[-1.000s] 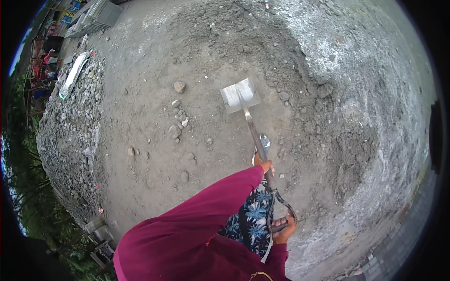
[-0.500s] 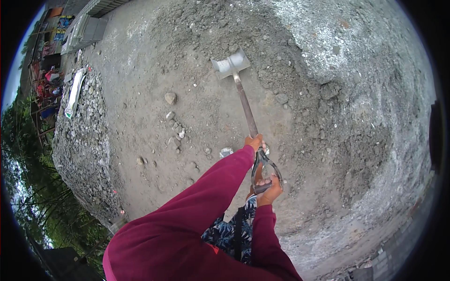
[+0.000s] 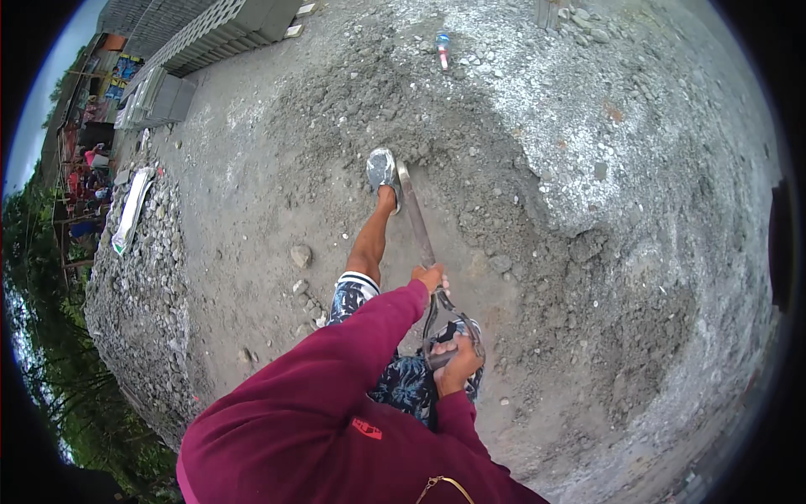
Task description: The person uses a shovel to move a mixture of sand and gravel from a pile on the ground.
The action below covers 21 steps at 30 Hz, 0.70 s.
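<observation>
A shovel (image 3: 417,220) with a dark shaft points away from me over the grey ground. My left hand (image 3: 431,278) wraps round the lower shaft, just ahead of where the handle splits. Nearer to me, my right hand (image 3: 460,364) grips the crossbar of the D-shaped handle. My left leg is stretched forward, its dusty grey shoe (image 3: 381,170) beside the shovel's far end. Most of the blade is hidden behind the foot or in the loose soil (image 3: 428,134), so I cannot tell how deep it sits.
Stacked concrete blocks (image 3: 227,38) stand at the far left. A gravel heap (image 3: 138,311) with a long white sack (image 3: 133,210) lies left. Ahead is a plastic bottle (image 3: 443,50); whitish gravel (image 3: 579,168) spreads right. A stone (image 3: 300,255) lies left of my leg. People are distant, left.
My left foot has come forward beside the shovel's far end. The blade, in plain sight before, is now mostly hidden. Both hands keep their grip, and the view has shifted farther ahead.
</observation>
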{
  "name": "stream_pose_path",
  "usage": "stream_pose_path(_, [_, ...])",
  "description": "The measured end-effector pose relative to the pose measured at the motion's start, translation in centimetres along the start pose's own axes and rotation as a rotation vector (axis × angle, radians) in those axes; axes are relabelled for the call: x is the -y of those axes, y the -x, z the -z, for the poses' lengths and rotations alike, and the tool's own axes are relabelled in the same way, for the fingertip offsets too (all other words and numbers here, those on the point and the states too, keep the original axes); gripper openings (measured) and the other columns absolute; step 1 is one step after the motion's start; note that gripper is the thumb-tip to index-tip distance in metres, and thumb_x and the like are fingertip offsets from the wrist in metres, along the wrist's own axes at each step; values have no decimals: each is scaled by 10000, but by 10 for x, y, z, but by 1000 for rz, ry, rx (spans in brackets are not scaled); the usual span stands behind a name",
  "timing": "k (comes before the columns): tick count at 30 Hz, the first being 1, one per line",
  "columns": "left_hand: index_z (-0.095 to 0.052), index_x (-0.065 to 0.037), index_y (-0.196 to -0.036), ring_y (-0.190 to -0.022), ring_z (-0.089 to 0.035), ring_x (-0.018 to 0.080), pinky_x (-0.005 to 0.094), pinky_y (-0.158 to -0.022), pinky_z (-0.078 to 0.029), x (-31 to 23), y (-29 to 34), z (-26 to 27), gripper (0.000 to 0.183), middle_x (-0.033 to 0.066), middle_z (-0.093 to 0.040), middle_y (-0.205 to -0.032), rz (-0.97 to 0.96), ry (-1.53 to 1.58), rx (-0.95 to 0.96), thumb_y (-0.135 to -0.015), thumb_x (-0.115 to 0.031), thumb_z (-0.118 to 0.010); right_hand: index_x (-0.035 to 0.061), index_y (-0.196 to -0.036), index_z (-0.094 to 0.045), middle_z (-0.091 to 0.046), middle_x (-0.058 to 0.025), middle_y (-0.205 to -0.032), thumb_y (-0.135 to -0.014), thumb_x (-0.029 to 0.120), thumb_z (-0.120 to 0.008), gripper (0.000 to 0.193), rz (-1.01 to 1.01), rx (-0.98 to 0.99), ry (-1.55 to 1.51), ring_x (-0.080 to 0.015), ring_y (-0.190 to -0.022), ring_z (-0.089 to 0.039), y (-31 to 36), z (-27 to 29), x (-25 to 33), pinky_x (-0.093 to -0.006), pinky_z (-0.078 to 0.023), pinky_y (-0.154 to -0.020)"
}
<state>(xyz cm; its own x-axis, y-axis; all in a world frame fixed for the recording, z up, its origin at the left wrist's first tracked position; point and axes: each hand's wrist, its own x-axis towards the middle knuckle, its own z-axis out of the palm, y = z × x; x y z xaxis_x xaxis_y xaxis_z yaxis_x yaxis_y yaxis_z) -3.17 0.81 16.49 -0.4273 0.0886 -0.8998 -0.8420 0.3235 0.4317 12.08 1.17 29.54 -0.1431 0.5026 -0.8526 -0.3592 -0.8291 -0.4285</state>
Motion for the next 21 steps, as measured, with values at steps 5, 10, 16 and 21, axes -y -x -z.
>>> stream_pose_path(5, [-492, 37, -1004, -614, -607, 247, 406, -547, -567, -77, -61, -41, 294, 129, -562, -806, 95, 251, 171, -817, -155, -615, 49, -802, -513, -440, -18, -540, -759, 57, -620, 115, -88, -2, 44, -147, -388, -419, -80, -75, 53, -294, -391, -381])
stream_pose_path(10, [-493, 21, -1057, -663, -621, 271, 444, -647, -568, -111, -114, -23, 382, 126, -566, -835, 196, 182, 132, -804, -212, -657, 108, -749, -525, -422, -1, -539, -780, 147, -624, 110, 4, -276, 269, -156, -416, -439, -106, -41, 30, -309, -412, -421])
stream_pose_path(16, [-532, -13, -963, -605, -595, 223, 384, -560, -546, -128, -256, 4, 300, 98, -570, -781, 235, 155, -79, -770, -194, -673, 53, -744, -560, -428, -30, -522, -773, 116, -590, 76, 19, -615, 456, -173, -405, -443, -118, -25, -7, -337, -429, -389])
stream_pose_path(21, [-544, -33, -857, -505, -546, 165, 346, -466, -511, -125, -239, -8, 199, 56, -541, -673, 213, 124, -189, -769, -173, -654, 74, -669, -509, -415, -23, -501, -763, 132, -600, 143, 28, -650, 417, -160, -374, -412, -122, -12, 12, -317, -345, -351])
